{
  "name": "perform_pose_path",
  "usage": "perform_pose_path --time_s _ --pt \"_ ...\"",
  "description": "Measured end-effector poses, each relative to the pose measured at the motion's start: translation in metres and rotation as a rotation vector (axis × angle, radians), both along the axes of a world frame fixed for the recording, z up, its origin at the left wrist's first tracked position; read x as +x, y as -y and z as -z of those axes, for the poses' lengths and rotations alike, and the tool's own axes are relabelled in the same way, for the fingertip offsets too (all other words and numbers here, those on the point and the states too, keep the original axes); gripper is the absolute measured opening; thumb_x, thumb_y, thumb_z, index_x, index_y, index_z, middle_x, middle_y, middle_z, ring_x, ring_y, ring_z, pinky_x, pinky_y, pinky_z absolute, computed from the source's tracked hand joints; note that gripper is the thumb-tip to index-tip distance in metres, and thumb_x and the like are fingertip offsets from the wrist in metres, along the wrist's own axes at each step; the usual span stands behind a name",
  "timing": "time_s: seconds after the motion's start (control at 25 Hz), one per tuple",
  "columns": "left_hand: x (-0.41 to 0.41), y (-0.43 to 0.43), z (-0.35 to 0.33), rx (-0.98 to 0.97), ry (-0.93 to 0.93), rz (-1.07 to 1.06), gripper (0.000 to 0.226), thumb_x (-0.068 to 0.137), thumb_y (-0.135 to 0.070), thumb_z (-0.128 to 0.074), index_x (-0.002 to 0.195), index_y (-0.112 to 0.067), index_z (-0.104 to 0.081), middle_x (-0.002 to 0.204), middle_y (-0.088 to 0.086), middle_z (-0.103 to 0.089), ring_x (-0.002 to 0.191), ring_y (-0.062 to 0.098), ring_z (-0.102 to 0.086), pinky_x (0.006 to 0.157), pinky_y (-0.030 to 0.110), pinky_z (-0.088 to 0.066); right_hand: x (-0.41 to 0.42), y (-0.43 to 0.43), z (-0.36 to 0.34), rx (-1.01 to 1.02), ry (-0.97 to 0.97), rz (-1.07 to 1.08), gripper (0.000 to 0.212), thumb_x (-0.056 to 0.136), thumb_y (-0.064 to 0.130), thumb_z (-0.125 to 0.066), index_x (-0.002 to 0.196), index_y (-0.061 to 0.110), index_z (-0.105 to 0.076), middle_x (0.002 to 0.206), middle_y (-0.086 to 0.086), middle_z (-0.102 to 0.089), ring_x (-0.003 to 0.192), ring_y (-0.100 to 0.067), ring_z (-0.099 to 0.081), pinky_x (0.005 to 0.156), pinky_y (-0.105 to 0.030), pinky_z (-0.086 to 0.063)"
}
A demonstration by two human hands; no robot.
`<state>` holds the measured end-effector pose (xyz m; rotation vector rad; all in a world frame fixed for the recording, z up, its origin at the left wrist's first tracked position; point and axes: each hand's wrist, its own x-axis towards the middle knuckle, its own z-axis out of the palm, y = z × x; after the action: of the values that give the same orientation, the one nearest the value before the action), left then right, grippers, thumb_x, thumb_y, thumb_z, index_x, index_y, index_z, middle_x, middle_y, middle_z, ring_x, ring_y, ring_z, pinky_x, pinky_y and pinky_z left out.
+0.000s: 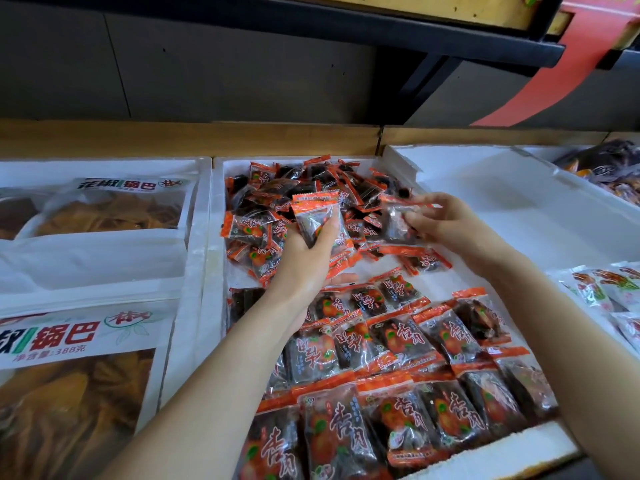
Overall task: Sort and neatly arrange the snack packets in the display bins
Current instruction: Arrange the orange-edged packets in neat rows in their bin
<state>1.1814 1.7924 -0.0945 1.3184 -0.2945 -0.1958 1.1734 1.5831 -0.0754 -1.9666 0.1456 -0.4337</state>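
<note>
**Both hands holding packets over the middle bin**

The left hand (pixel 304 261) is curled round a red-and-dark snack packet (pixel 313 213) and holds it upright above the loose heap (pixel 277 195) of the same packets, which fills the far end of the white foam bin (pixel 207 254). The right hand (pixel 446 220) pinches a second packet (pixel 398 220) between thumb and fingertips, just beside the first and over the heap's right side, near the bin's right wall.

At the near end of the same bin, the neat rows (pixel 398 358) of matching packets lie flat and overlapping, red seals toward the far end, reaching from the left forearm to the right wall. A bare strip of white floor lies between the heap and the rows.

In the bin on the left lie large bags of brown crisps (pixel 104 209). Beyond the right wall stands another white bin (pixel 519 202), and pale packets (pixel 606 289) lie at the far right edge.
</note>
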Motion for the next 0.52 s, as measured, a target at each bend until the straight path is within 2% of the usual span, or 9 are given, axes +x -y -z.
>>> perform_pose_path --time_s 0.04,0.08,0.12,0.2,0.28,0.36,0.52 --pt "-0.001 0.000 -0.001 -0.009 0.005 0.001 0.015 0.094 -0.037 -0.055 0.107 -0.030 -0.052 0.118 -0.009 -0.057 0.102 0.007 -0.062 0.073 0.038 -0.060 0.004 0.012 0.005 -0.193 -0.023 0.128 0.023 0.088 0.012 -0.062 0.108 0.011 -0.051 0.095 -0.020 -0.062 0.077 -0.023 -0.058 0.078 -0.042 -0.050" --pt "-0.002 0.000 -0.002 -0.018 0.014 0.003 0.011 0.095 -0.035 -0.054 0.104 -0.030 -0.052 0.115 -0.009 -0.057 0.100 0.006 -0.062 0.069 0.036 -0.061 0.008 0.021 0.010 -0.406 -0.096 0.216 0.027 0.088 0.012 -0.063 0.113 0.007 -0.053 0.099 -0.021 -0.063 0.081 -0.026 -0.058 0.074 -0.037 -0.047" --pt "-0.004 0.000 -0.002 -0.025 0.015 0.005 0.010 0.095 -0.034 -0.054 0.104 -0.030 -0.052 0.112 -0.010 -0.058 0.099 0.006 -0.062 0.068 0.036 -0.061 0.010 0.028 0.015 -0.583 -0.191 0.246 0.031 0.087 0.012 -0.063 0.116 0.004 -0.055 0.104 -0.021 -0.064 0.087 -0.028 -0.059 0.074 -0.033 -0.045" --pt "-0.004 0.000 -0.003 -0.024 0.020 0.007 0.004 0.095 -0.034 -0.054 0.099 -0.033 -0.052 0.102 -0.015 -0.058 0.091 0.003 -0.061 0.070 0.038 -0.061 0.011 0.032 0.023 -0.779 -0.346 0.171 0.031 0.087 0.011 -0.063 0.115 0.001 -0.061 0.113 -0.021 -0.063 0.101 -0.032 -0.058 0.080 -0.031 -0.042" --pt "-0.004 -0.001 -0.002 -0.018 0.036 0.011 0.002 0.096 -0.034 -0.054 0.094 -0.036 -0.053 0.095 -0.021 -0.054 0.084 -0.001 -0.059 0.072 0.038 -0.060 0.009 0.032 0.027 -0.839 -0.400 0.104 0.031 0.087 0.013 -0.064 0.115 0.000 -0.063 0.120 -0.020 -0.059 0.108 -0.033 -0.055 0.086 -0.029 -0.040" --pt "-0.003 -0.001 -0.002 0.004 0.042 0.020 0.006 0.096 -0.035 -0.053 0.101 -0.037 -0.053 0.098 -0.023 -0.052 0.087 -0.001 -0.058 0.071 0.036 -0.061 0.009 0.034 0.028 -0.808 -0.387 0.095 0.030 0.088 0.011 -0.062 0.115 0.000 -0.062 0.126 -0.018 -0.053 0.113 -0.033 -0.053 0.093 -0.032 -0.039" --pt "-0.003 -0.001 0.000 0.025 0.033 0.035 0.009 0.096 -0.034 -0.052 0.105 -0.034 -0.054 0.102 -0.021 -0.053 0.090 0.001 -0.058 0.068 0.034 -0.061 0.013 0.042 0.034 -0.770 -0.438 0.030 0.028 0.088 0.013 -0.063 0.112 -0.001 -0.063 0.114 -0.016 -0.059 0.102 -0.027 -0.055 0.095 -0.035 -0.041"
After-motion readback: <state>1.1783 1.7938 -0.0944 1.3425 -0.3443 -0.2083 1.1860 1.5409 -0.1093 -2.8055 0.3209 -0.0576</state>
